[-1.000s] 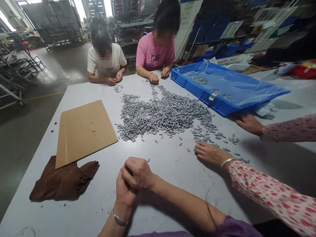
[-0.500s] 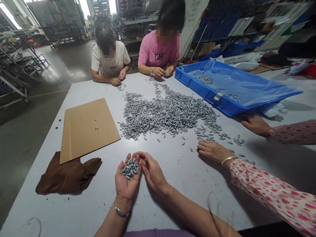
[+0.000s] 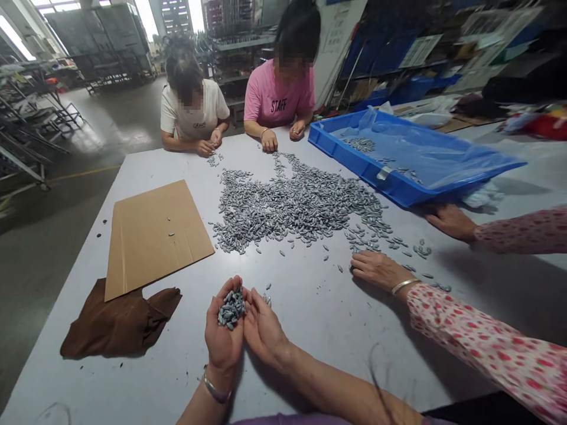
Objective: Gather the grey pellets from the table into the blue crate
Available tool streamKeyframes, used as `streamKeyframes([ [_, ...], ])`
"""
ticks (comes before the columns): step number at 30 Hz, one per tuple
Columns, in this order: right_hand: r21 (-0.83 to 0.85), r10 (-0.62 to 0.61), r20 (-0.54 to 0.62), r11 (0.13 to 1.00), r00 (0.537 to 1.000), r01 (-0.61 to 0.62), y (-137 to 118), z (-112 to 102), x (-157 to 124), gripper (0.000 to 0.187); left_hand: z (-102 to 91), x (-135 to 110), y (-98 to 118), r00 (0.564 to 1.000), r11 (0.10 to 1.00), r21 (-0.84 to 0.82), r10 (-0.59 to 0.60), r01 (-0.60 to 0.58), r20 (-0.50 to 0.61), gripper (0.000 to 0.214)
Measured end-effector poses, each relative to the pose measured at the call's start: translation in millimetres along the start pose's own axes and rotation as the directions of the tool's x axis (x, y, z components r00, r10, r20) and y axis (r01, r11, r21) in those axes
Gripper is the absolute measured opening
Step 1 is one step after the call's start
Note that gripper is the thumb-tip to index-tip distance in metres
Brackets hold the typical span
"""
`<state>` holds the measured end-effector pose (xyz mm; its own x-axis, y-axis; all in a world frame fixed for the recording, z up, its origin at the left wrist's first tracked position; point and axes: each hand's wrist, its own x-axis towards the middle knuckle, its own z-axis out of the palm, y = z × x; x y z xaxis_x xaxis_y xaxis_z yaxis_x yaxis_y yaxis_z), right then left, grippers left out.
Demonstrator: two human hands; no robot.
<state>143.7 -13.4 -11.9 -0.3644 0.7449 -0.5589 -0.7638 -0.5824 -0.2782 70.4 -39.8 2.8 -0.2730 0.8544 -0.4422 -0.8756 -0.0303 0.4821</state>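
Note:
My left hand [image 3: 222, 339] is turned palm up and cupped, with a heap of small grey spindle-shaped pieces [image 3: 230, 310] lying in it. Close against its side, my right hand [image 3: 262, 332] has its fingers extended and slightly curved, and I see nothing gripped in them. A few loose pieces [image 3: 267, 288] show just beyond the right fingertips. Farther up the white table [image 3: 305, 330] spreads a big pile of the same pieces [image 3: 283, 203], apart from both my hands.
Left of the pile lies a cardboard sheet [image 3: 150, 236], partly over a brown cloth [image 3: 119, 324]. A blue tray [image 3: 367, 171] with plastic lining stands at the right. A co-worker's hand [image 3: 376, 268] rests near the pile; two people [image 3: 195, 112] sit across the table.
My right hand has shifted a little down, exposing loose pieces beyond its fingers. My left hand is cupped more tightly. Across the table, the pink-shirted person's hand has moved onto the table.

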Motion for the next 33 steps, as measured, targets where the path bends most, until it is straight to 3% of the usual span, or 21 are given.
streamKeyframes([
  [3,0.036,0.047,0.004,0.998,0.999,-0.048,9,1,2,0.026,-0.8,-8,-1,0.995,0.986,0.139,0.08,-0.088,0.063,0.033],
  [6,0.077,0.111,0.023,0.991,0.994,-0.113,15,1,7,0.023,-4.3,-10,-2,0.986,0.963,0.217,0.143,-0.158,0.082,0.045],
  [12,0.234,0.214,0.069,0.946,0.974,-0.224,5,2,6,0.015,-7.5,-17,-4,0.976,0.965,0.163,0.191,-0.206,0.101,0.059],
  [17,0.293,0.252,0.105,0.917,0.962,-0.272,-18,2,2,0.017,-2.7,-20,-9,0.889,0.864,0.213,0.455,-0.456,0.053,0.039],
  [19,0.274,0.21,0.117,0.933,0.971,-0.235,-25,2,2,0.019,2.4,-17,-11,0.873,0.843,0.247,0.486,-0.478,0.03,0.034],
  [21,0.246,0.167,0.12,0.95,0.979,-0.192,-28,3,3,0.019,7.4,-13,-14,0.912,0.887,0.238,0.411,-0.395,-0.015,0.033],
  [24,0.199,0.093,0.114,0.973,0.989,-0.115,-28,7,3,0.019,11.4,-7,-16,0.978,0.98,0.118,0.176,-0.163,-0.112,0.034],
  [29,0.008,-0.081,0.155,0.997,0.985,0.081,-22,14,-2,0.027,8.5,0,-16,0.983,0.996,-0.076,-0.05,0.037,-0.175,0.036],
  [33,-0.243,-0.246,0.245,0.921,0.938,0.305,-16,13,-10,0.039,-0.3,6,-15,0.98,0.979,-0.163,-0.146,0.124,-0.133,0.037],
])
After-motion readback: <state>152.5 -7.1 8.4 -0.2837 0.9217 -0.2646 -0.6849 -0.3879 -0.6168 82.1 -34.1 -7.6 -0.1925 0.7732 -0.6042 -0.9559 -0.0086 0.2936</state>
